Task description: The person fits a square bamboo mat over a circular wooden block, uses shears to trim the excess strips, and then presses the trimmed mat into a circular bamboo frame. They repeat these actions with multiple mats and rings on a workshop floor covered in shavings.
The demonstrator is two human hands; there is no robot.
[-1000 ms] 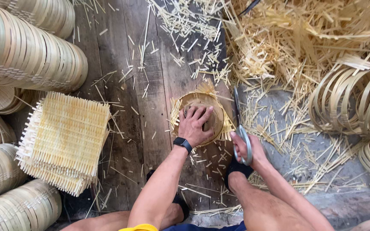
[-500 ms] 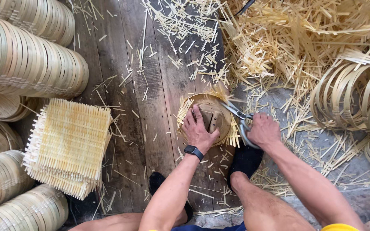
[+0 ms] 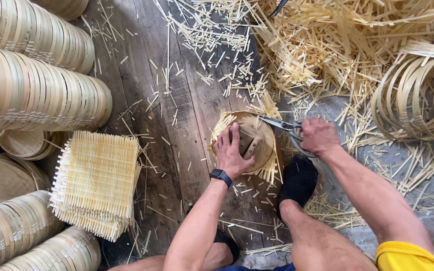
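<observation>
From the head view, the left hand (image 3: 233,153) is pressing flat, fingers spread, on a round bamboo tray (image 3: 253,143) that is lying on the plank floor (image 3: 177,125) in front of the person; a small dark block (image 3: 247,140) is sitting under the fingertips, though what it is cannot be told; a black watch (image 3: 220,176) is sitting on the left wrist; the right hand (image 3: 319,136) is closed around the handles of scissors (image 3: 282,126), whose blades are pointing left and meeting the tray's far right rim, where loose strip ends (image 3: 269,165) are sticking out past the edge; a foot in a black shoe (image 3: 298,180) is resting just beside the tray on its right; a stack of square woven mats (image 3: 96,183) is lying on the floor well to the left of the tray; rows of finished round trays (image 3: 31,95) are lying on their sides along the left edge, with more at the lower left; a heap of bamboo offcuts (image 3: 327,45) is covering the floor beyond the tray and to the right; a bundle of bent bamboo hoops (image 3: 418,95) is leaning at the far right, apart from both hands; short cut slivers are lying scattered over the planks around the tray.
</observation>
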